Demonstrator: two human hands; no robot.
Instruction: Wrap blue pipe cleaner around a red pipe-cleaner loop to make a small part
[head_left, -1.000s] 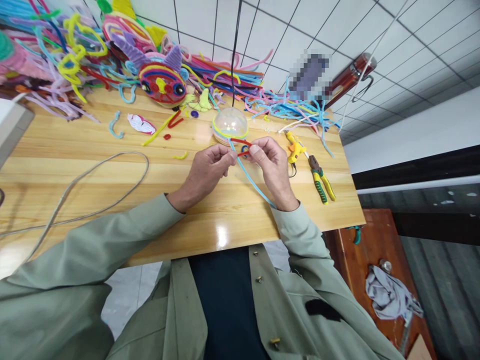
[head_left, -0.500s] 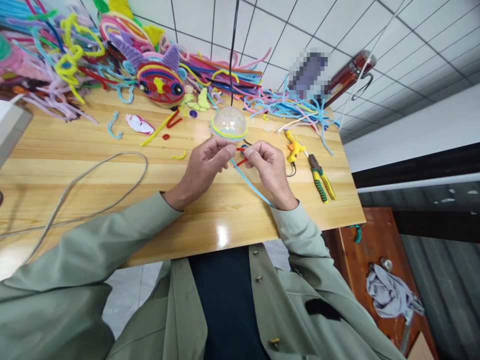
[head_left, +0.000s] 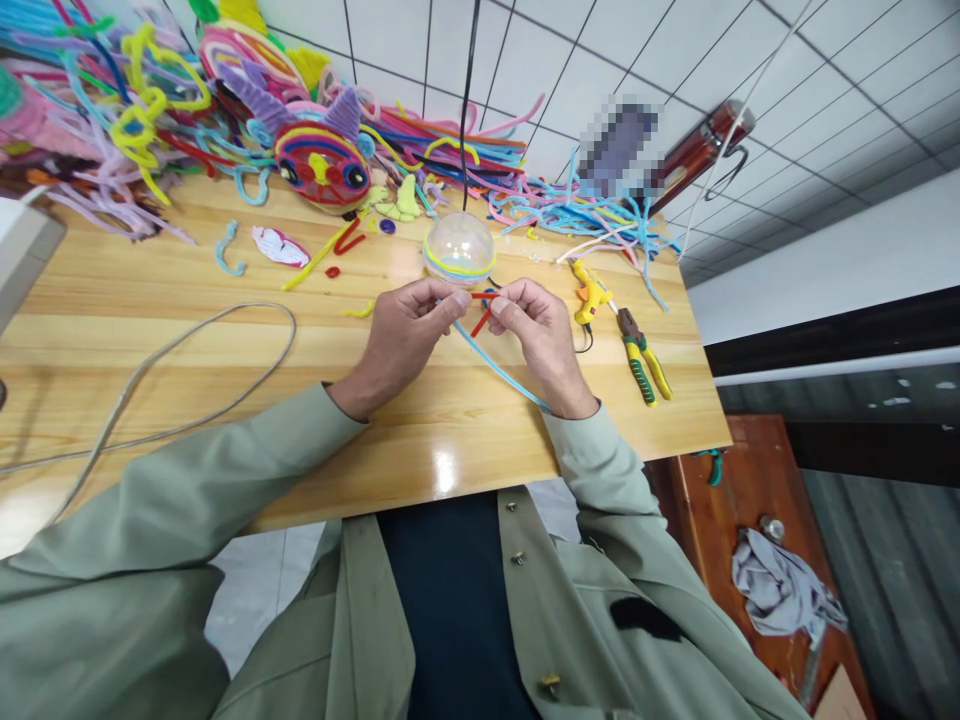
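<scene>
Pinching, left side: the left hand (head_left: 405, 335) has thumb and forefinger pressed together on one end of a red strip (head_left: 483, 295).
Right side: the right hand (head_left: 536, 330) grasps the other end between thumb and forefinger, the remaining fingers curled in.
Red strip: stretched level between the two sets of fingertips, above the table (head_left: 420, 440); a second red length slants down and left from the right thumb, and whether it joins the first is hidden.
Pale blue strip (head_left: 501, 367): running from under the left fingertips to the right cuff (head_left: 570, 412); I cannot tell if the left fingers hold it.
Clear dome (head_left: 460, 240): on the table just beyond the hands, yellow and pale blue bands around its lower part.
Tools: yellow glue gun (head_left: 592, 293) near the right hand, with pliers (head_left: 642, 358) just beside it.
Back edge: a red decorated face with purple ears (head_left: 324, 170) among heaped coloured strips (head_left: 450, 150).
</scene>
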